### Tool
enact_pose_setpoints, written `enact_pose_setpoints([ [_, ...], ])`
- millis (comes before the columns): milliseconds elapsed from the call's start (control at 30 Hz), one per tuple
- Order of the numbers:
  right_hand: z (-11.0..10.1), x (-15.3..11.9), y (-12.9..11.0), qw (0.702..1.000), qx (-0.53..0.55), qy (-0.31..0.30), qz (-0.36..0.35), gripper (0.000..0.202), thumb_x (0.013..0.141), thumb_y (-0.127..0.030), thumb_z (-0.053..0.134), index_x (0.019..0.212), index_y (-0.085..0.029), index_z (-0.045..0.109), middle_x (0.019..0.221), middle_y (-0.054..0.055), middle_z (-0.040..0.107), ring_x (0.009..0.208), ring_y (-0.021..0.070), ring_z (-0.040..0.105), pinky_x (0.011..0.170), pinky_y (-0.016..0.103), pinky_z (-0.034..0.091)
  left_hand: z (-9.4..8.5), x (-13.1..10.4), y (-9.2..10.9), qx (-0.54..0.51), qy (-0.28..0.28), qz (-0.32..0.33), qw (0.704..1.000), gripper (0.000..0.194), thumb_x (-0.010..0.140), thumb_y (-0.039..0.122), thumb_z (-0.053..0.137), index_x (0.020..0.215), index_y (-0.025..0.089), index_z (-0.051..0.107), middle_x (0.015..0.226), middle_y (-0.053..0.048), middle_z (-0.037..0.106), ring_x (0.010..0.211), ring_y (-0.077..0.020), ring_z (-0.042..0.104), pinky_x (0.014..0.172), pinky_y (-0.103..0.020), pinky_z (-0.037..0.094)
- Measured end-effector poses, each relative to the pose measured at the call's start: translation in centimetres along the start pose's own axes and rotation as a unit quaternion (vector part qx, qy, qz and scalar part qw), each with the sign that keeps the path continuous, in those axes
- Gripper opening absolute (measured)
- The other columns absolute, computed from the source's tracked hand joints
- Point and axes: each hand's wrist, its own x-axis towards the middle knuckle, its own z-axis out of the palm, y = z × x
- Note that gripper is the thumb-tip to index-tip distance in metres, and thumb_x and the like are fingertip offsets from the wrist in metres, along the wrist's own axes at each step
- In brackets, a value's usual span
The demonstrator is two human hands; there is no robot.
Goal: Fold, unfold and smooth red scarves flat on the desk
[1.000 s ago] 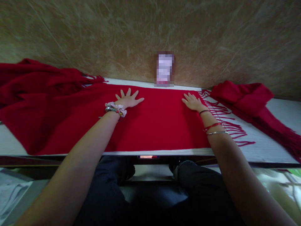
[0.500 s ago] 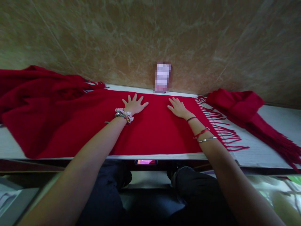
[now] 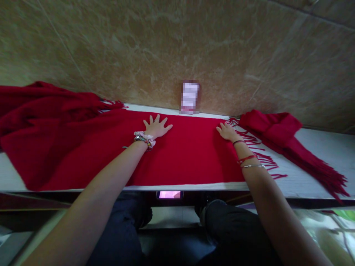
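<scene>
A red fringed scarf (image 3: 191, 159) lies spread flat along the white table, its left part gathered in loose folds. My left hand (image 3: 158, 127) rests palm down near the scarf's far edge, fingers spread wide. Close to the fringed right end, my right hand (image 3: 226, 132) is also laid on the cloth, its fingers stretched out and slightly apart. Neither hand grips the fabric. Beyond the fringe lies a second red scarf (image 3: 273, 129), folded over, with its tassels pointing toward the near right.
A blurred-out phone (image 3: 190, 96) leans against the brown marbled wall (image 3: 133, 55) behind the table. The white tabletop (image 3: 327, 147) shows at the right. Under the table's front edge a lit screen (image 3: 169, 194) is visible above my knees.
My right hand has slid to the right across the scarf, from its middle to near the fringe. My left hand stays in place on the cloth. The view has shifted slightly.
</scene>
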Motion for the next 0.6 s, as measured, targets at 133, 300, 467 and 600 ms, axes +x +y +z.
enact_pose_setpoints([
  [133,-1.8,0.0,-4.6,0.999,0.031,0.016,-0.04,0.057,0.093,-0.038,0.024,0.141,-0.007,0.025,0.147,0.019,0.023,0.135,0.0292,0.021,0.105,0.046,0.027,-0.2,0.1,-0.1,0.02,0.079,0.046,0.996,0.066,0.085,0.06,0.019,0.14,0.025,0.032,0.15,-0.007,0.017,0.136,-0.038,0.008,0.103,-0.063,0.011],
  [300,-2.6,-2.0,-12.4,0.974,0.086,-0.019,-0.207,0.062,0.091,-0.05,0.027,0.143,-0.017,0.022,0.151,0.011,0.014,0.137,0.0285,0.012,0.107,0.05,0.02,0.5,0.7,-0.5,0.014,0.012,0.021,1.0,0.069,0.083,0.063,0.02,0.142,0.027,0.026,0.15,-0.007,0.018,0.135,-0.0402,0.012,0.102,-0.064,0.014],
  [467,-1.4,-3.3,-13.7,0.965,0.058,-0.058,-0.248,0.058,0.092,-0.049,0.022,0.143,-0.021,0.025,0.15,0.008,0.019,0.137,0.0274,0.016,0.107,0.053,0.018,0.8,1.0,-0.9,0.018,0.01,0.023,1.0,0.067,0.084,0.061,0.019,0.142,0.028,0.025,0.15,-0.006,0.017,0.135,-0.0399,0.012,0.102,-0.063,0.015],
  [600,-0.6,-2.8,-9.1,0.979,0.018,-0.053,-0.195,0.055,0.093,-0.044,0.022,0.143,-0.022,0.024,0.15,0.007,0.018,0.136,0.0263,0.018,0.106,0.052,0.022,0.8,1.1,-0.9,0.023,0.011,0.026,0.999,0.066,0.085,0.06,0.018,0.142,0.028,0.025,0.151,-0.005,0.017,0.135,-0.0396,0.012,0.102,-0.063,0.015],
])
